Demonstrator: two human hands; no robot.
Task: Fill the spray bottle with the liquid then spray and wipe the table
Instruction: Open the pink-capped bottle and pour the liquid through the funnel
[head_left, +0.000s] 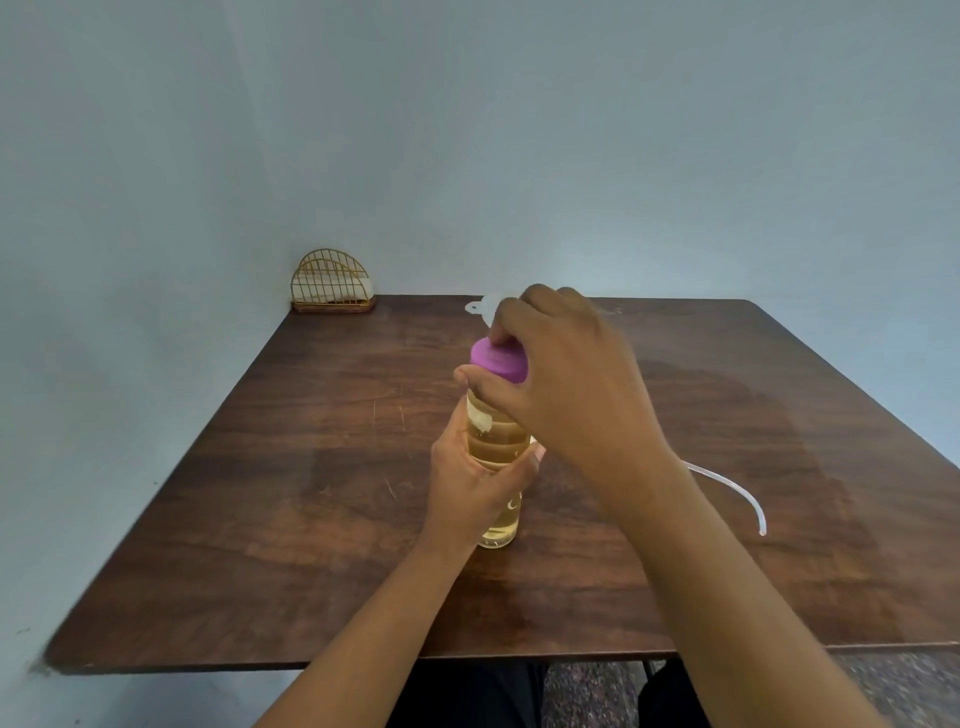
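At the middle of the tabletop (311, 519) stands a clear bottle of yellowish liquid (500, 453), its body wrapped in the left hand (467, 483)'s grip. From 5 o'clock, the right hand (566, 374) curls its fingers round the purple cap (496, 361). The cap seems to be the step in hand: hold the base flat and upright, and twist only the cap.

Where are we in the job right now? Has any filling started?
Early, by the look of it. The left hand grips the bottle of yellow liquid; the right hand is on its cap, still on. A funnel and a tube lie on the table. No spray bottle shows. Filling, spraying and wiping look left.
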